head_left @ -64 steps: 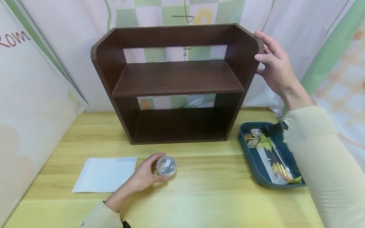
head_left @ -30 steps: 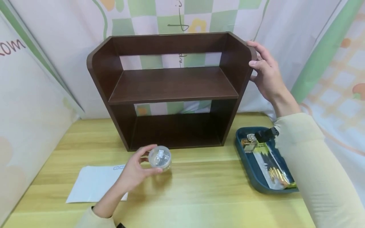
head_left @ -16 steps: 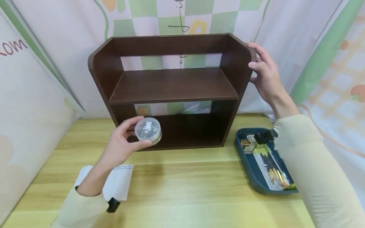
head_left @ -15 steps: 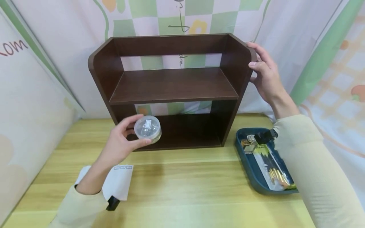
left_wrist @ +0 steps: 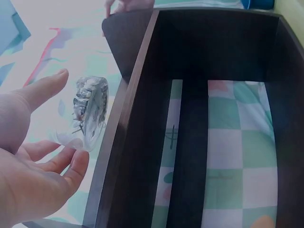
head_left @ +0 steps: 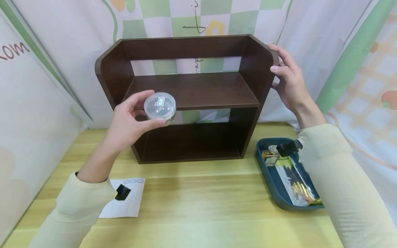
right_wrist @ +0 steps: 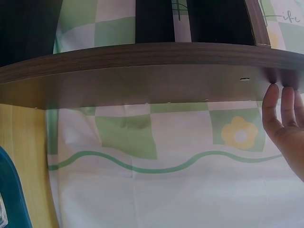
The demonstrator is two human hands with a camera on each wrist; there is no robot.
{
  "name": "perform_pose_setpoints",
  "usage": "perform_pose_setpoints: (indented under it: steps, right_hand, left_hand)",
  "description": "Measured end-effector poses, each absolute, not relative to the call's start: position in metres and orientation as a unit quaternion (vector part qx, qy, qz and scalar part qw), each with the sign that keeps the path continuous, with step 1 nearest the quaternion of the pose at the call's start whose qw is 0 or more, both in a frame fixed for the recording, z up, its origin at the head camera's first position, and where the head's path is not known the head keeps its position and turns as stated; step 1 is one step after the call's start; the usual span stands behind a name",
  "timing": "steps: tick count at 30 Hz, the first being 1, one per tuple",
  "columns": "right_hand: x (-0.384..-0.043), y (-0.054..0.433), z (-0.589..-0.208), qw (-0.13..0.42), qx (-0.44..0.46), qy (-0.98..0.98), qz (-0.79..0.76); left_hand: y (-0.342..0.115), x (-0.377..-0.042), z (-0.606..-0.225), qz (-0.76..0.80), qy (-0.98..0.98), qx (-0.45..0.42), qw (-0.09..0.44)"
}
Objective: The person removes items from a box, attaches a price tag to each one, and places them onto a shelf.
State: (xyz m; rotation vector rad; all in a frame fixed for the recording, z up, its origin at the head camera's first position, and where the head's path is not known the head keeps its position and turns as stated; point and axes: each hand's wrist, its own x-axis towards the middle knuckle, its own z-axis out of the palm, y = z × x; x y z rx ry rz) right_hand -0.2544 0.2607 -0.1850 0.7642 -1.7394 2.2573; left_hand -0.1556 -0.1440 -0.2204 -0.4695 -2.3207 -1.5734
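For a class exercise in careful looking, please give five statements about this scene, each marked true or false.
1. The left hand holds a round, clear container. True.
2. In the head view, the blue tray stands right of the dark shelf unit. True.
3. The right hand is inside the tray. False: it touches the shelf unit.
4. White paper lies on the table. True.
5. The container stands on the table. False: it is held above it.

The round tub (head_left: 159, 106) looks clear glossy plastic, the bookshelf (head_left: 214, 89) smooth wood, the table (head_left: 201, 193) wood-grained, the tray (head_left: 270, 184) smooth plastic, the curtain (head_left: 158, 27) cloth.
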Motion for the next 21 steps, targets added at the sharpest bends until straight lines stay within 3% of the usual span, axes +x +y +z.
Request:
perform_pose_setpoints:
  steps: [21]
  right_hand:
    - [-0.256, 0.261, -0.182, 0.099, 0.253, -0.592, 0.759]
  left_hand:
    - [-0.143, -0.241, -0.19, -0.472, -0.871, -0.021, 0.137]
